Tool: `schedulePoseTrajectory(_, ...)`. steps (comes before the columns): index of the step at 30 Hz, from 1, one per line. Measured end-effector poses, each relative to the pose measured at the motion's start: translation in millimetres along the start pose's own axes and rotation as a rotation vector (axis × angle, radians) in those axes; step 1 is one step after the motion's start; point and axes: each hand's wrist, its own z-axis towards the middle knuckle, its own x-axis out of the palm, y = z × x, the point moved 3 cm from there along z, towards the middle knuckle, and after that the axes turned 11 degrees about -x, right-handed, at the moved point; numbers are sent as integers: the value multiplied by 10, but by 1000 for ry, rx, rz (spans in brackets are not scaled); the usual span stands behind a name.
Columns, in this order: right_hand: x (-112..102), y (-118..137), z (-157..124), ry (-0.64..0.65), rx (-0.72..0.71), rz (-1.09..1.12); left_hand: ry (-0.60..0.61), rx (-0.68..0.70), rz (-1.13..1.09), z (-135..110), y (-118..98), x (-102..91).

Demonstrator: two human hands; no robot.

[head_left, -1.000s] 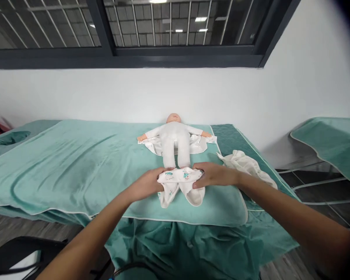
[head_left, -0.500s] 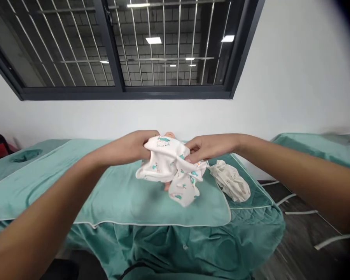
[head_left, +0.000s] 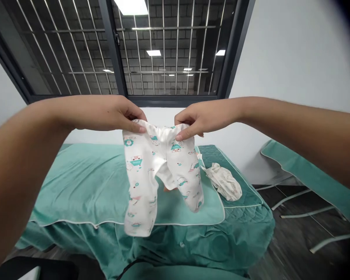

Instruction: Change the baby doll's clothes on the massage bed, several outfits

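Note:
A pair of white baby pants [head_left: 141,163] with small teal and pink prints hangs upright, its legs down, above the bed. My left hand [head_left: 125,114] pinches the waistband at its left side, thumb in front. At the right side of the waistband, my right hand [head_left: 195,119] grips the cloth the same way. Behind the pants a small skin-coloured piece of a doll [head_left: 169,189] shows between the legs; the rest of it is hidden. A crumpled off-white cloth [head_left: 224,181] lies on the bed to the right.
A light green sheet [head_left: 84,182] covers much of the bed, over a darker green quilted cover [head_left: 245,190]. Behind stand a white wall and a barred window [head_left: 169,50]. Another green-covered surface [head_left: 303,171] is at the right, and a black seat [head_left: 37,268] at the lower left.
Both hands have risen toward me with the pants, which were bunched over the doll and now hang spread out. My view has tilted up slightly.

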Motion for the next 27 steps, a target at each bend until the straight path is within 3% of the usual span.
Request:
schedulePoseTrajectory(4,33,119,9,52,8,68,324,-110,17,-141,-114,252)
schedulePoseTrajectory(7,45,128,47,-33,-2,107,474,-94,175,-348,-237,470)
schedulePoseTrajectory(9,5,97,62,-133,-18,116,439,-103,208,-402,-285,503)
schedulePoseTrajectory(11,-72,44,48,-227,-22,98,306,-114,140,-363,-266,428)
schedulePoseTrajectory(13,-143,-27,8,-265,-9,36,169,-127,76,-268,-162,308)
schedulePoseTrajectory(15,-156,-118,-45,-232,12,-47,121,-158,74,-175,4,231)
schedulePoseTrajectory(17,-91,-232,-96,-181,24,-97,222,-219,150,-134,193,257)
schedulePoseTrajectory(19,47,-368,-137,-114,29,-101,448,-250,319,-175,368,385)
schedulePoseTrajectory(21,225,-523,-167,-16,41,-81,619,-197,476,-264,516,543)
schedulePoseTrajectory(22,311,-606,-176,29,53,-61,630,-146,509,-300,583,615)
schedulePoseTrajectory(24,447,-782,-177,62,63,12,506,-51,462,-329,728,724)
schedulePoseTrajectory(27,573,-1076,-123,14,60,141,274,-26,236,-301,1040,831)
